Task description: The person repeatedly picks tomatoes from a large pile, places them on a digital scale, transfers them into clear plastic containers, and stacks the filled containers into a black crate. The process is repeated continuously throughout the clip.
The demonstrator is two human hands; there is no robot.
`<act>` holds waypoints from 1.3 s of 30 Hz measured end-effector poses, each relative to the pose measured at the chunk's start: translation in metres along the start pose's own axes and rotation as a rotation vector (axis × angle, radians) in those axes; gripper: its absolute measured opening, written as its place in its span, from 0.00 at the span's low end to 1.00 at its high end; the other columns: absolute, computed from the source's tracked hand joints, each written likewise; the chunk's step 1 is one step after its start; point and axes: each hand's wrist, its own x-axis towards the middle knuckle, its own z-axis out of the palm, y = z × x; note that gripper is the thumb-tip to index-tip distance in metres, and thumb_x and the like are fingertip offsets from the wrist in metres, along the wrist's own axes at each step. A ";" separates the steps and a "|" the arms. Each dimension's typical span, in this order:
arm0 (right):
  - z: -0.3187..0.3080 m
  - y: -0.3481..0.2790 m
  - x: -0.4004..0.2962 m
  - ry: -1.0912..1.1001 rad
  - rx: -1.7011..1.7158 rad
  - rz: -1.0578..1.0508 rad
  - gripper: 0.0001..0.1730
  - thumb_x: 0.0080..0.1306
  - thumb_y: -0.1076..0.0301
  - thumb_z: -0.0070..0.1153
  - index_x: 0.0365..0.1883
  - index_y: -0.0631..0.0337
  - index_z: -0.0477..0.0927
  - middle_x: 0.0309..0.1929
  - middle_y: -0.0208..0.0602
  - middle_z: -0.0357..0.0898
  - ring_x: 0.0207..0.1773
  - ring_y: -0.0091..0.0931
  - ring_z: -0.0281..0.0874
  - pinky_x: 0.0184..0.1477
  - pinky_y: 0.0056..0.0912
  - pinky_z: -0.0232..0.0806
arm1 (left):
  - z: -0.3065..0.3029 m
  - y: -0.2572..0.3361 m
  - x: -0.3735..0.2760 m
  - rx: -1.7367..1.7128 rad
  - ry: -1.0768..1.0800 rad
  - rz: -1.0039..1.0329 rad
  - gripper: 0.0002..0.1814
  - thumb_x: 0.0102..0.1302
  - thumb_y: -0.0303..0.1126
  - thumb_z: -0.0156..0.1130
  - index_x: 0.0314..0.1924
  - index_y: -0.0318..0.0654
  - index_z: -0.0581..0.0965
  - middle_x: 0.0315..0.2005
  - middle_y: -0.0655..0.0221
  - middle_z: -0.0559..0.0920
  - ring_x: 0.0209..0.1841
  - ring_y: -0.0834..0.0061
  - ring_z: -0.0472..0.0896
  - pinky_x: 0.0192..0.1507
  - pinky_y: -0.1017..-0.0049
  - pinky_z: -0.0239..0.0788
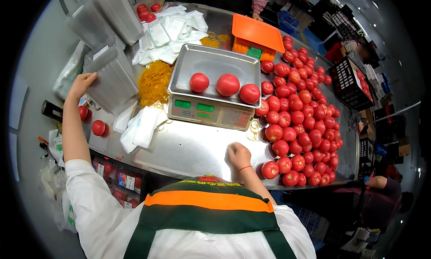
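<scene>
My left hand (82, 84) grips the upper left edge of a nested stack of clear plastic containers (111, 77); some of its fingers are hidden. My right hand (239, 155) rests loosely curled on the steel table (192, 147), with nothing visible in it. Ahead of it stands a digital scale (212, 112) with green displays. Three red tomatoes (228, 84) lie in a row on its metal pan (215, 58). A large spread of tomatoes (296, 117) covers the table's right side.
Yellow rubber bands (155, 82) are heaped left of the scale. White folded packets (143, 127) lie nearby, with a larger pile (171, 30) behind. An orange scale (257, 33) stands at the back near another person's hand (257, 17). A black crate (345, 80) sits off the right edge.
</scene>
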 end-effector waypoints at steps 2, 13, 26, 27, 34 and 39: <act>0.001 0.002 0.001 0.003 -0.004 0.002 0.09 0.59 0.62 0.53 0.33 0.53 0.81 0.34 0.38 0.81 0.38 0.38 0.79 0.41 0.38 0.70 | 0.004 -0.001 0.001 -0.011 0.049 -0.021 0.22 0.66 0.47 0.56 0.39 0.31 0.81 0.31 0.74 0.81 0.35 0.82 0.74 0.42 0.79 0.65; -0.003 0.010 0.014 0.041 0.170 -0.056 0.09 0.60 0.64 0.53 0.35 0.57 0.80 0.31 0.42 0.80 0.36 0.39 0.78 0.39 0.37 0.70 | 0.048 0.037 -0.048 -0.524 0.706 0.351 0.17 0.72 0.39 0.49 0.41 0.30 0.78 0.38 0.67 0.81 0.42 0.77 0.78 0.51 0.78 0.65; -0.098 -0.039 0.152 0.427 0.001 -0.252 0.33 0.44 0.64 0.64 0.51 0.56 0.72 0.53 0.44 0.67 0.55 0.42 0.67 0.55 0.43 0.62 | 0.323 0.053 -0.233 0.027 -0.667 0.866 0.10 0.53 0.29 0.63 0.37 0.39 0.79 0.29 0.64 0.81 0.32 0.62 0.80 0.35 0.69 0.71; -0.102 -0.030 0.137 0.508 0.061 -0.275 0.32 0.44 0.64 0.64 0.51 0.56 0.72 0.53 0.44 0.67 0.54 0.42 0.67 0.55 0.42 0.62 | 0.324 0.054 -0.230 -0.010 -0.619 0.844 0.10 0.54 0.28 0.63 0.39 0.39 0.79 0.31 0.63 0.81 0.34 0.62 0.80 0.37 0.69 0.71; -0.088 0.049 0.004 0.370 -0.237 -0.308 0.20 0.48 0.67 0.61 0.42 0.58 0.74 0.47 0.43 0.70 0.49 0.39 0.69 0.47 0.41 0.64 | 0.325 0.064 -0.205 -0.221 -0.112 0.390 0.21 0.59 0.25 0.57 0.54 0.35 0.71 0.45 0.61 0.73 0.47 0.66 0.72 0.51 0.69 0.64; -0.150 0.077 0.023 0.730 -0.126 -0.281 0.15 0.52 0.67 0.60 0.38 0.59 0.77 0.41 0.43 0.74 0.47 0.41 0.72 0.51 0.43 0.63 | 0.344 0.050 -0.186 -0.156 -0.005 0.275 0.37 0.59 0.25 0.57 0.68 0.38 0.56 0.60 0.58 0.63 0.61 0.62 0.64 0.60 0.63 0.57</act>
